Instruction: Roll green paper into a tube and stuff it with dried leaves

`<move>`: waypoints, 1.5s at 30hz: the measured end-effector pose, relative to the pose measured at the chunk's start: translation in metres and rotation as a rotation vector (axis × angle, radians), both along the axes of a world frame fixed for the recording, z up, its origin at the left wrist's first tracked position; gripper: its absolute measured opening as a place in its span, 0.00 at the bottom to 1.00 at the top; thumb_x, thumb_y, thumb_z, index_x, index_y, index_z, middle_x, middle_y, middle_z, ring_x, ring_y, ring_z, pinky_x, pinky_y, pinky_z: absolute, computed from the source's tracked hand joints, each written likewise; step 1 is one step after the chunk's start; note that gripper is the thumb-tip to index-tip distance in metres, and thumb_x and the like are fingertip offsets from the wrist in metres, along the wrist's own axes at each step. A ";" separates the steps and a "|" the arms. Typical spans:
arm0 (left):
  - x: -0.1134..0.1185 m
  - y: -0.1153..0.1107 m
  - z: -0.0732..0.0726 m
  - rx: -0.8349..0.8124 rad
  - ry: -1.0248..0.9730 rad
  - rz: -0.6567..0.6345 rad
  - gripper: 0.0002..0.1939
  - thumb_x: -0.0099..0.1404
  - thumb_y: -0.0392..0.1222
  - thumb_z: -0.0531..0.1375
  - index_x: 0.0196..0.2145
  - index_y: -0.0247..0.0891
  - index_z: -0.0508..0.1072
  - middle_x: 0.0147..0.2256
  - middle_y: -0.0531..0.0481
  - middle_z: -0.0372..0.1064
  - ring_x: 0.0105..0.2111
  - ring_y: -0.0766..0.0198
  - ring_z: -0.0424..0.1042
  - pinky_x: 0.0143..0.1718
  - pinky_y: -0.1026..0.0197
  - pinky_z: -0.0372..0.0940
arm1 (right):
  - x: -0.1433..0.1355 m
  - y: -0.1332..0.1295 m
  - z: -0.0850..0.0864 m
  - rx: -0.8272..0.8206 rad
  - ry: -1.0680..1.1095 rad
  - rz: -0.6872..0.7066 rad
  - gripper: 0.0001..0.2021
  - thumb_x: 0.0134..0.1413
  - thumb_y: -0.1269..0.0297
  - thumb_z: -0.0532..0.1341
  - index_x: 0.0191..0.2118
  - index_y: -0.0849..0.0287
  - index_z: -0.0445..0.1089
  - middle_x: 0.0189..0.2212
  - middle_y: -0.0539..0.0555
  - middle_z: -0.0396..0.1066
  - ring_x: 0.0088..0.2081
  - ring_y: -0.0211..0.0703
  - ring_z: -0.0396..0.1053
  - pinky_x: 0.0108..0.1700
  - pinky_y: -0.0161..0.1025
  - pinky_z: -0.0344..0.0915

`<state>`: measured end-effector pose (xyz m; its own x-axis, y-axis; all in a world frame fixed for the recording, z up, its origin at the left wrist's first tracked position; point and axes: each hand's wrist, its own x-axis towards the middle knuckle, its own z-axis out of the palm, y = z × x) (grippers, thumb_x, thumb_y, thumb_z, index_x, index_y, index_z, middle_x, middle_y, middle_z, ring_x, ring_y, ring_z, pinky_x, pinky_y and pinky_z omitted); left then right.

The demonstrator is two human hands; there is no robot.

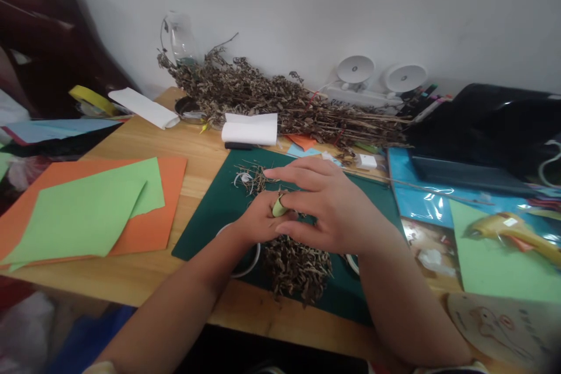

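My left hand (pixel 263 216) is over the dark green mat (pixel 205 210), its fingers largely hidden behind my right hand. A small curled light-green piece (pixel 279 205) lies between the two hands, at the fingertips of my right hand (pixel 324 201). The fingers of my right hand are spread and bent around it, with the thumb below. A pile of dried leaves (pixel 302 272) lies on the mat just under the hands. Thin broken stems (pixel 258 178) are scattered behind them. White round rims (pixel 252 266) show partly on both sides of the leaf pile.
Long dried plant bundles (pixel 263 90) lie along the wall, behind a white paper roll (pixel 249 128). Green sheets (pixel 87 210) and an orange sheet (pixel 175 187) are at left. A yellow glue gun (pixel 512 231) rests at right, near a black laptop-like object (pixel 473 134).
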<state>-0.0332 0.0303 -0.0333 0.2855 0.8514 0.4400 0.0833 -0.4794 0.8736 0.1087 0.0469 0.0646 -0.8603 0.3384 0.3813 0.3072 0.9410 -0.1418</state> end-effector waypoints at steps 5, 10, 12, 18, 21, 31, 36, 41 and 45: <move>0.001 -0.001 0.007 0.001 0.051 -0.043 0.16 0.55 0.48 0.54 0.17 0.36 0.59 0.16 0.55 0.55 0.19 0.69 0.57 0.20 0.65 0.54 | 0.008 -0.006 0.012 -0.006 0.111 0.026 0.07 0.49 0.62 0.56 0.31 0.56 0.71 0.47 0.52 0.66 0.45 0.45 0.63 0.47 0.46 0.58; -0.005 0.001 0.007 -0.116 -0.009 0.050 0.13 0.53 0.41 0.55 0.16 0.37 0.56 0.13 0.58 0.53 0.15 0.72 0.54 0.18 0.66 0.51 | 0.030 0.002 0.019 -0.048 0.430 -0.094 0.08 0.51 0.66 0.53 0.29 0.55 0.68 0.40 0.52 0.68 0.40 0.43 0.66 0.41 0.42 0.63; -0.010 0.004 0.006 -0.152 -0.104 0.113 0.12 0.53 0.39 0.55 0.16 0.37 0.57 0.12 0.58 0.55 0.15 0.71 0.56 0.18 0.66 0.53 | 0.030 0.014 0.010 -0.054 0.473 -0.160 0.08 0.52 0.65 0.52 0.29 0.56 0.68 0.38 0.52 0.69 0.39 0.42 0.66 0.40 0.41 0.63; -0.023 0.015 0.009 0.030 -0.396 0.395 0.10 0.51 0.36 0.56 0.16 0.38 0.58 0.11 0.59 0.54 0.13 0.71 0.56 0.17 0.66 0.56 | -0.004 0.035 -0.037 -0.163 -0.327 -0.319 0.13 0.52 0.56 0.53 0.37 0.58 0.68 0.34 0.54 0.70 0.35 0.45 0.68 0.33 0.38 0.61; -0.025 0.019 0.009 0.092 -0.441 0.502 0.11 0.50 0.35 0.56 0.15 0.38 0.57 0.10 0.59 0.53 0.12 0.72 0.56 0.17 0.66 0.56 | -0.020 0.030 -0.058 -0.194 -0.436 -0.342 0.19 0.44 0.50 0.58 0.41 0.55 0.66 0.34 0.55 0.70 0.33 0.47 0.68 0.28 0.37 0.61; -0.024 0.016 0.001 0.136 -0.304 0.463 0.11 0.53 0.36 0.56 0.17 0.37 0.58 0.12 0.58 0.55 0.15 0.70 0.58 0.20 0.64 0.57 | -0.031 0.020 -0.072 -0.279 -0.545 -0.448 0.15 0.49 0.57 0.55 0.41 0.59 0.62 0.34 0.58 0.69 0.34 0.48 0.69 0.28 0.36 0.61; -0.021 0.013 0.004 0.180 -0.355 0.437 0.10 0.54 0.34 0.55 0.18 0.38 0.59 0.13 0.58 0.56 0.15 0.70 0.58 0.21 0.64 0.57 | -0.033 0.020 -0.074 -0.363 -0.508 -0.398 0.09 0.50 0.70 0.51 0.37 0.59 0.64 0.32 0.58 0.71 0.32 0.46 0.69 0.28 0.36 0.59; -0.018 0.013 0.006 0.114 -0.384 0.395 0.10 0.53 0.35 0.55 0.17 0.38 0.59 0.12 0.59 0.55 0.14 0.71 0.57 0.20 0.65 0.57 | -0.019 0.035 -0.067 -0.470 -0.338 -0.363 0.04 0.46 0.72 0.54 0.28 0.59 0.65 0.27 0.56 0.70 0.31 0.44 0.67 0.30 0.36 0.57; -0.013 0.007 0.005 -0.071 -0.348 0.247 0.10 0.53 0.37 0.56 0.17 0.37 0.59 0.12 0.58 0.56 0.14 0.71 0.57 0.18 0.66 0.56 | -0.001 0.048 -0.049 -0.563 -0.051 -0.340 0.02 0.49 0.68 0.54 0.30 0.58 0.63 0.25 0.50 0.66 0.28 0.36 0.63 0.29 0.33 0.57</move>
<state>-0.0467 0.0378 -0.0280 -0.0856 0.9070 0.4123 -0.1178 -0.4202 0.8998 0.1078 0.0951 0.0153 -0.6826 0.7303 0.0276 0.5939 0.5763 -0.5615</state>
